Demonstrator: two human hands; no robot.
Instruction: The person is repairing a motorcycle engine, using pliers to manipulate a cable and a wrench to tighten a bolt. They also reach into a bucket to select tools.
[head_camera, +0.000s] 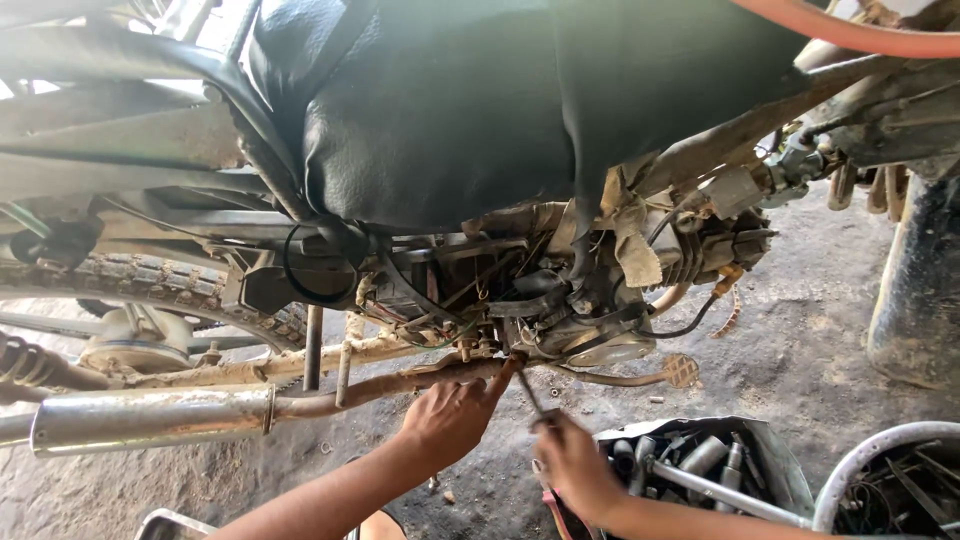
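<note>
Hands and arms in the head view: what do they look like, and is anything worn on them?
Both the left hand and the right hand are bare, with no gloves. No ring, watch or bracelet shows. Both forearms are bare as far as the picture's lower edge, so no sleeve is in view.

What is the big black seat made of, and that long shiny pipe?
The black seat looks like vinyl or leather: smooth, slightly glossy, wrinkled at its folds. The long pipe seems to be metal, probably chromed steel: it reflects light brightly, with dusty, rusty patches toward the engine end.
</note>
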